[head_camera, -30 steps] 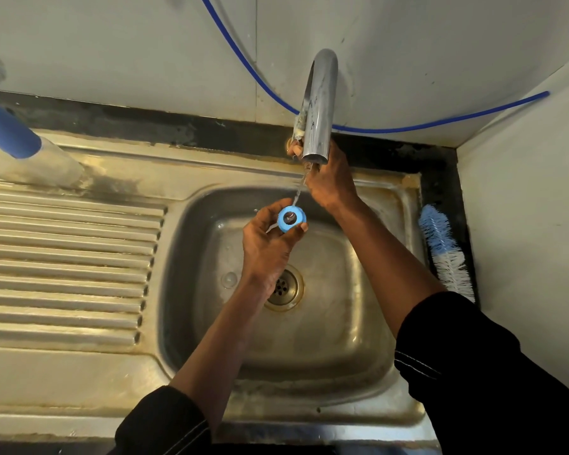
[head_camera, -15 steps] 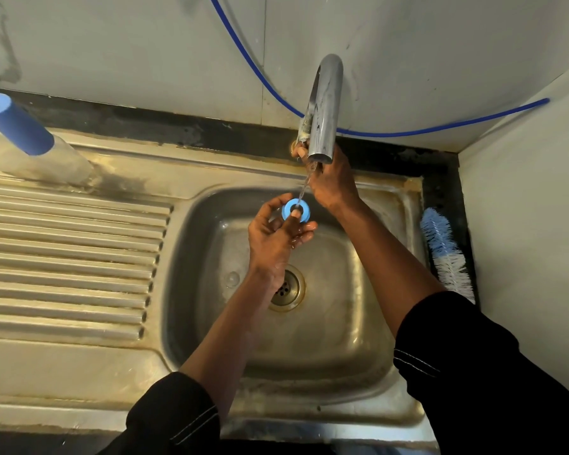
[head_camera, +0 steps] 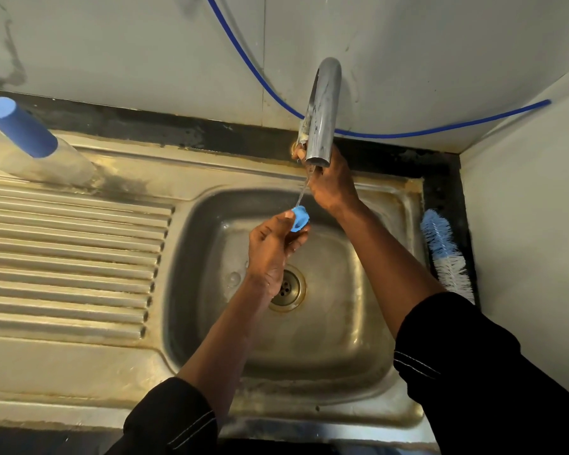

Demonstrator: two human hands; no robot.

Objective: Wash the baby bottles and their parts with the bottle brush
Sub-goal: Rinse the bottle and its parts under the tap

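Note:
My left hand (head_camera: 271,246) pinches a small blue bottle ring (head_camera: 299,219) over the steel sink (head_camera: 404,205), turned on its side under a thin stream of water from the tap (head_camera: 322,113). My right hand (head_camera: 332,183) reaches behind the spout and grips the tap's base; what its fingers hold there is mostly hidden by the spout. A blue-and-white bottle brush (head_camera: 444,254) lies on the sink's right rim against the wall. A clear baby bottle (head_camera: 46,162) with a blue cap (head_camera: 17,126) stands at the back left of the drainboard.
The ribbed drainboard (head_camera: 69,257) spreads to the left of the basin. The drain (head_camera: 288,289) sits at the basin's middle. A blue hose (head_camera: 408,134) runs along the back wall. A side wall closes in on the right.
My left hand has turned the blue ring from facing the camera to edge-on under the stream and shifted it slightly. My right hand has stayed at the tap.

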